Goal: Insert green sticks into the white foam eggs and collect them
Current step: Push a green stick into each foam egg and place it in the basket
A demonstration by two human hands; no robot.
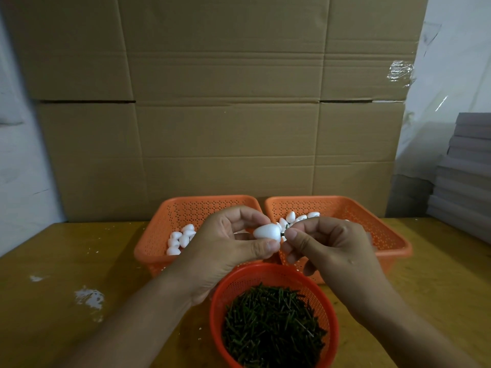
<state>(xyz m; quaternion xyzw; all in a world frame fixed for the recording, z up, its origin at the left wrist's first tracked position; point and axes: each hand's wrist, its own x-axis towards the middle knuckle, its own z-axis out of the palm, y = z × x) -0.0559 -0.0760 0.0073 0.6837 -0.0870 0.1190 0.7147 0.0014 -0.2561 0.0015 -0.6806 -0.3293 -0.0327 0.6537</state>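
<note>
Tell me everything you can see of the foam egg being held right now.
The foam egg is white, smooth and matte, lying roughly sideways in the air above the orange baskets. The left hand pinches it between thumb below and fingers above. Its broad end faces right, where a short dark green stick meets it, pinched by the right hand. How deep the stick sits cannot be told.

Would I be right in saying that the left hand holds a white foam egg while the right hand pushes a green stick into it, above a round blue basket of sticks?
Not quite: the head view shows the round basket is orange-red, not blue. The rest stands.
</note>
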